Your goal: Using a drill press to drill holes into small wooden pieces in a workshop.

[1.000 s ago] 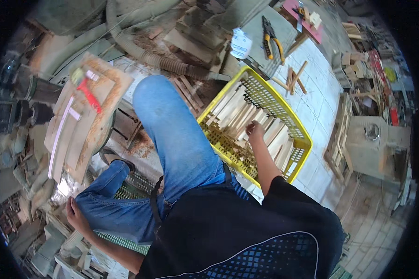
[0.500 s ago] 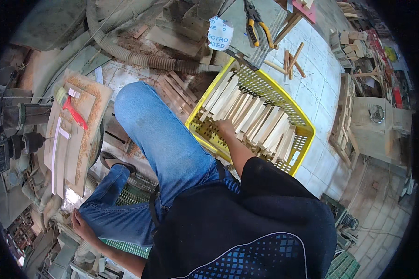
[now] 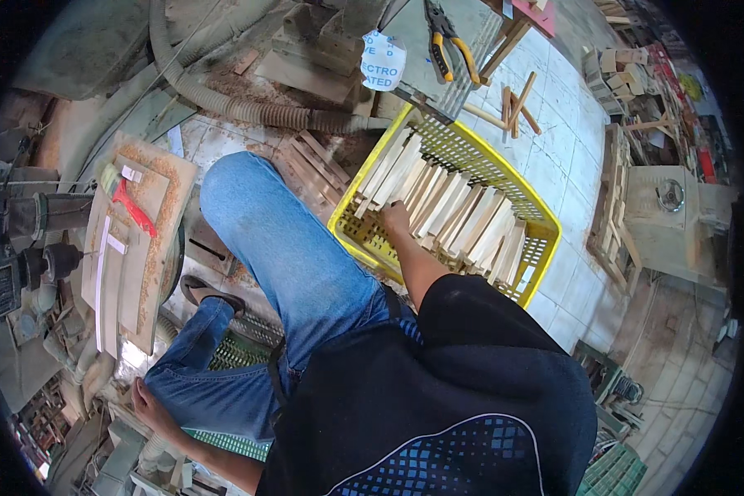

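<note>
My right hand (image 3: 395,218) reaches into a yellow plastic crate (image 3: 540,201) and closes at the end of a wooden strip; its fingertips are partly hidden among the wood. Many pale wooden strips (image 3: 448,205) lie side by side in a slanting row inside the crate. Down at the lower left, my left hand (image 3: 147,407) hangs beside my bent leg, its fingers loosely apart and nothing seen in them.
On the left, a sawdust-strewn board (image 3: 164,240) carries a red-handled brush (image 3: 134,208), near a drill chuck (image 3: 60,260). Yellow-black pliers (image 3: 448,45) lie on a metal surface beyond the crate. Loose sticks (image 3: 517,107) lie on the tiled floor; a ribbed hose (image 3: 248,109) runs behind.
My right hand has shifted slightly up and left along the strip ends, and more of its fist shows. My left hand stays beside my leg. The view has moved a little.
</note>
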Demonstrator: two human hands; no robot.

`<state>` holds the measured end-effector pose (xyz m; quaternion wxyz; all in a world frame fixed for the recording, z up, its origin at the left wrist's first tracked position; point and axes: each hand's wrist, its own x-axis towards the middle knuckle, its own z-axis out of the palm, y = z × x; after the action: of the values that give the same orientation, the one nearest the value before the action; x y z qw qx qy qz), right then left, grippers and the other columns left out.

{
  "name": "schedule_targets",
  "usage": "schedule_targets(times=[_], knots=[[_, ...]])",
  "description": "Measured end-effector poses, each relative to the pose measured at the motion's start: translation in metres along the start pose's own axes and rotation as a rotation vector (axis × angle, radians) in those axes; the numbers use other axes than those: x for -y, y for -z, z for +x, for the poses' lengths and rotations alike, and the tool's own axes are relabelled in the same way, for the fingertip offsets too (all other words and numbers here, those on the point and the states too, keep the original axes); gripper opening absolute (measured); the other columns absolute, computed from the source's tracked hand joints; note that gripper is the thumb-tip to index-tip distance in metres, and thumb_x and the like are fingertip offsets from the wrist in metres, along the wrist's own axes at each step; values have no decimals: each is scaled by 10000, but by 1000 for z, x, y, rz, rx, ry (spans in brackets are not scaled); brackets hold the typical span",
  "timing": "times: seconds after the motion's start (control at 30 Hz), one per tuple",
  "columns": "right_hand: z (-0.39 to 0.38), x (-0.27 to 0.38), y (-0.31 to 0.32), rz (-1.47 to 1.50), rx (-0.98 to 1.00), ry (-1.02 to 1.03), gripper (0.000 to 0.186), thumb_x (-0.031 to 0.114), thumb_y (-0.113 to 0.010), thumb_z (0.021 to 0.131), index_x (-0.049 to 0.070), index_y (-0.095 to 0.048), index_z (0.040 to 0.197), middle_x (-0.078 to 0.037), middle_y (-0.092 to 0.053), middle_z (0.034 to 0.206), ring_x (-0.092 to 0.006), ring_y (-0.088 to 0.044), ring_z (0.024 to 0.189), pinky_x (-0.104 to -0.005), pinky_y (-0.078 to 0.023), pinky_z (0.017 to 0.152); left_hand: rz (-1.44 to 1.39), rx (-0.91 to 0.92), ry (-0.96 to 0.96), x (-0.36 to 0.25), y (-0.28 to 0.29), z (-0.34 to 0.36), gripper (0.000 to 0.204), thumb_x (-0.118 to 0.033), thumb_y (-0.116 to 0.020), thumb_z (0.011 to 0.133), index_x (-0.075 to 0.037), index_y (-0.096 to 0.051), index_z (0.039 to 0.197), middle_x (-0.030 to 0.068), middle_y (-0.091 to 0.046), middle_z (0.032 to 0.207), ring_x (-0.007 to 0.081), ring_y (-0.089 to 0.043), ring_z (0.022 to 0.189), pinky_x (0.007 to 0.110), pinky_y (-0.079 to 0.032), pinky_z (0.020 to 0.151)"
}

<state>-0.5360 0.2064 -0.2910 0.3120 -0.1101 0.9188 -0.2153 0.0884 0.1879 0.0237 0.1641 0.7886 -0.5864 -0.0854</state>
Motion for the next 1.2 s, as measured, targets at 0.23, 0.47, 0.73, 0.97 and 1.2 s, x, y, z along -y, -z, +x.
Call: schedule_targets(times=[0.23,0.47,0.73,0.97,1.2], knots=[[19,-51,1,-336,-73,373,350,195,-467,896,-57,-642,727,-240,-641,729,-401,-669,776,-483,-539,679,-26,12,-18,-2,-9,2,389,-276,-482,1006,34,-615,1200,200,-647,1162,298,-628,1048,362,-477,913],[-61,-39,34,993,265,-258,185,167,-455,866,11,-524,938,-137,-591,824,-296,-677,748,-359,-521,590,-22,-13,2,1,-6,3,396,-292,-507,995,26,-611,1207,204,-645,1164,312,-619,1060,380,-462,925],[-140,39,103,360,124,726,239,133,-433,865,-14,-550,1012,-140,-596,822,-236,-577,769,-359,-470,718,-562,-92,-64,-20,-3,-25,436,-290,-537,975,62,-570,1231,183,-632,1177,299,-608,1067,404,-457,951],[-220,224,149,380,325,1498,295,204,-500,842,-32,-645,944,-136,-622,734,-237,-597,634,-315,-476,610,-649,-317,-270,-140,49,-36,213,-28,-582,847,55,-649,1031,156,-672,978,233,-623,951,313,-458,866],[-349,332,82,-52,1103,1759,208,112,-527,827,-30,-644,925,-127,-629,706,-214,-608,613,-314,-461,571,-24,-205,-710,-198,67,-13,365,-215,-724,748,-79,-668,1082,101,-647,1065,297,-616,980,399,-502,818]])
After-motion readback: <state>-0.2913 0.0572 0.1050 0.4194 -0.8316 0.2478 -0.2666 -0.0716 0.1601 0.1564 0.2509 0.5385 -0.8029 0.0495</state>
